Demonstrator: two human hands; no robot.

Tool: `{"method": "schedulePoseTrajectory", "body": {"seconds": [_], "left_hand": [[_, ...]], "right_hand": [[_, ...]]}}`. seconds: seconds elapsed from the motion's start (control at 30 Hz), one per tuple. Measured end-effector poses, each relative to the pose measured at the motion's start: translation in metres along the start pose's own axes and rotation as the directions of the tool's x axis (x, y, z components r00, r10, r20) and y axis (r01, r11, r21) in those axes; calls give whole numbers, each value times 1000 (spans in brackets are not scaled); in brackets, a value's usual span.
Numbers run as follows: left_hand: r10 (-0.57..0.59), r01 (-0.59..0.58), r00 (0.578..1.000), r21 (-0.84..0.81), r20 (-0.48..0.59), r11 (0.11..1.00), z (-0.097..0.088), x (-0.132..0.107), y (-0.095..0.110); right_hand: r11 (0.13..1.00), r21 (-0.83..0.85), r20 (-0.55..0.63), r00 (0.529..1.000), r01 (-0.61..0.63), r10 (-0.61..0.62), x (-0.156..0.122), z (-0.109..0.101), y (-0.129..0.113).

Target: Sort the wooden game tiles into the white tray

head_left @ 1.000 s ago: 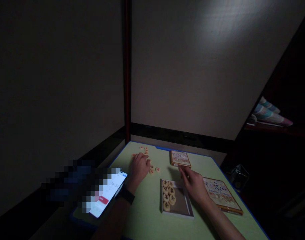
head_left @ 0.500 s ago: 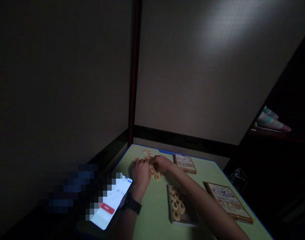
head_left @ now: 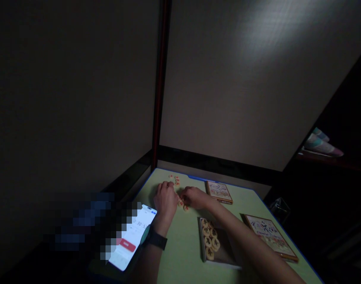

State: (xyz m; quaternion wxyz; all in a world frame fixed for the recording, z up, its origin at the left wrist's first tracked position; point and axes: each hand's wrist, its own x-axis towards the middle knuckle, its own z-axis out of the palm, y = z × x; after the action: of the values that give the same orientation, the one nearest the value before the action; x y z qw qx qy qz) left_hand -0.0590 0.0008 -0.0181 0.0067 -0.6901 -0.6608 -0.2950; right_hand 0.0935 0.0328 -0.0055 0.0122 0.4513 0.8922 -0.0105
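While the left hand (head_left: 165, 199) and right hand (head_left: 194, 197) sit side by side over the pale-green, blue-edged desk (head_left: 180, 244), their fingers curl downward; grip cannot be told. Small, round, cream discs with red characters (head_left: 186, 207): just beside both hands, others toward the far-left corner. Shallow, rectangular, pale-walled box (head_left: 222, 264): well in from the right edge, bearing cream, black-lettered discs (head_left: 207, 231). Flat, printed, brown-edged boxes (head_left: 271, 238): two, near far and right edges.
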Motion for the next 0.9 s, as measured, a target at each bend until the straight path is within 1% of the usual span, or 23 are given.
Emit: {"method": "schedulePoseTrajectory", "body": {"seconds": [0.13,0.23,0.33,0.43,0.5,0.53,0.57,0.6,0.63,0.67,0.7,0.73,0.77,0.8,0.83,0.9], "left_hand": [[18,-18,1000,2,-16,1000,1,0,1],[27,-26,1000,-19,7,999,4,-1,2],[23,-20,999,-78,39,997,5,-1,4],[32,-21,998,-187,56,982,7,-1,7],[33,-9,997,-326,70,945,10,1,12],[24,20,995,-425,97,905,13,1,15],[6,75,989,-541,147,838,15,1,18],[-6,154,975,-662,220,734,18,1,22],[0,246,952,-768,306,591,21,0,26],[30,339,922,-841,386,421,24,-2,30],[80,413,893,-876,444,247,26,-4,33],[135,465,870,-881,473,90,28,-7,36],[185,495,857,-869,481,-33,29,-11,38],[220,510,851,-852,478,-122,29,-13,39],[239,519,847,-836,475,-179,28,-16,40],[253,537,838,-813,483,-227,26,-19,40]], "right_hand": [[1000,0,-9,1000,-21,21,-3,1,-7],[999,-2,-12,999,-43,43,-3,1,-11],[998,9,-26,998,-58,59,-4,2,-13],[996,39,-71,994,-84,87,-9,2,-10],[992,73,-116,987,-102,110,-15,0,-6],[990,87,-140,983,-110,122,-20,-2,-4],[987,109,-169,977,-115,132,-25,-5,-2],[983,144,-207,968,-112,141,-31,-7,-1],[977,190,-257,955,-101,149,-38,-9,1],[967,241,-313,936,-82,157,-45,-10,1],[956,289,-370,914,-58,167,-52,-11,0],[945,326,-423,888,-34,178,-59,-11,-1],[937,349,-468,863,-16,189,-65,-11,-2],[934,357,-502,841,-7,199,-72,-9,-4],[930,367,-530,821,-2,211,-77,-8,-5],[907,421,-572,778,5,261,-87,-4,-7]]}}
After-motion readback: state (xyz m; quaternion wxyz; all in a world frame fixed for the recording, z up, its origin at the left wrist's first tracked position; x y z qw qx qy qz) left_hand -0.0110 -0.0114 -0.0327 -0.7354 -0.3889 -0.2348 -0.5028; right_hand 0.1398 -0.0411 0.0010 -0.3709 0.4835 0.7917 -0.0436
